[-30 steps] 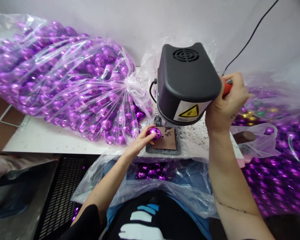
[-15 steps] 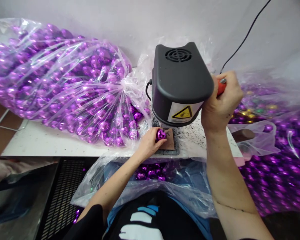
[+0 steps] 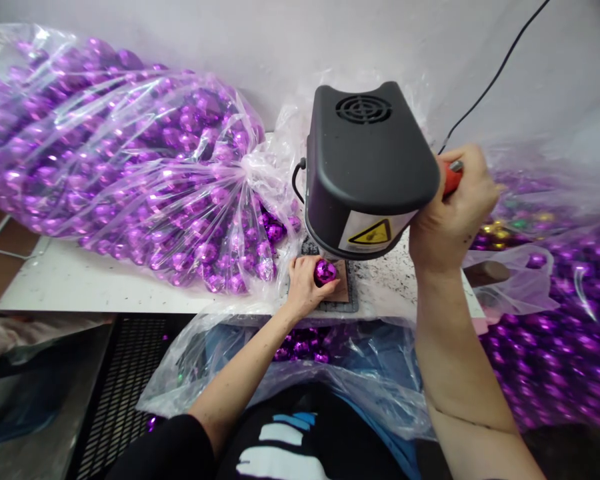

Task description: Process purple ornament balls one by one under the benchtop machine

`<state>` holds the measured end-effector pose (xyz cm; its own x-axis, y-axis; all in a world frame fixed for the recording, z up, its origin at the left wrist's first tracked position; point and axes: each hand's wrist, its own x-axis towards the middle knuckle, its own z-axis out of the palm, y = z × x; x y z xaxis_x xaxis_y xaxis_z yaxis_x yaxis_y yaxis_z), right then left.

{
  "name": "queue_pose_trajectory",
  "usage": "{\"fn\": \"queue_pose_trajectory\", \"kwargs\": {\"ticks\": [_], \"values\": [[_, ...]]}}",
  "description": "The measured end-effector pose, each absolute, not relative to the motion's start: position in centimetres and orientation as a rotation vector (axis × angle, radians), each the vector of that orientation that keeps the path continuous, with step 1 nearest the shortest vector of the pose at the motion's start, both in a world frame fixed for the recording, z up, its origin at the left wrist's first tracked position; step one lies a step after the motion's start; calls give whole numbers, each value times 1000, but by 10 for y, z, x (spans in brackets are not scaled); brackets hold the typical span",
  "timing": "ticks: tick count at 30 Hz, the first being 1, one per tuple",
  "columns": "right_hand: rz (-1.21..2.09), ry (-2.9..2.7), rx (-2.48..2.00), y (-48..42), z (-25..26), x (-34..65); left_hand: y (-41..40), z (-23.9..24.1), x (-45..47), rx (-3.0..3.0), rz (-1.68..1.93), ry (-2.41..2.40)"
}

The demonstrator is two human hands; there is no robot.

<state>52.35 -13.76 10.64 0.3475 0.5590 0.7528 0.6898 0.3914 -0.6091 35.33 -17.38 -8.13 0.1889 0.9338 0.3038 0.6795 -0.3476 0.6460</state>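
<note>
Between the fingertips of my left hand [image 3: 304, 288] is a shiny purple faceted ball [image 3: 325, 271]. It is held over a small brown pad [image 3: 343, 283] on a dark base, just below the head of a black press machine [image 3: 373, 153]. My right hand [image 3: 453, 207] is wrapped round the red lever handle [image 3: 452, 179] on the machine's right side. The machine's housing hides its lower working parts. Across my lap lies an open clear plastic bag [image 3: 180, 373] with several purple balls [image 3: 303, 345] in it.
A big tied clear bag of purple balls [image 3: 130, 167] fills the table's left side. More bagged purple balls [image 3: 555, 360] lie at the right, with some gold ones [image 3: 497, 233]. Dark flecks dot the white table [image 3: 390, 277]. A black cable [image 3: 495, 80] runs up the wall.
My left hand and the ball have shifted slightly right in view. The machine and my right hand on the lever also appear a little further right; the view itself has moved slightly.
</note>
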Motion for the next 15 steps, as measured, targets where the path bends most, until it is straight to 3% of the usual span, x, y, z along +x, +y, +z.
{"fn": "queue_pose_trajectory", "kwargs": {"ticks": [9,15], "values": [[-543,-1357,-1050,-175,70,526,-175,-87,353,2112,979,1498],[-440,-1515,-1011,-205,22,530,-176,-86,353,2064,968,1452]]}}
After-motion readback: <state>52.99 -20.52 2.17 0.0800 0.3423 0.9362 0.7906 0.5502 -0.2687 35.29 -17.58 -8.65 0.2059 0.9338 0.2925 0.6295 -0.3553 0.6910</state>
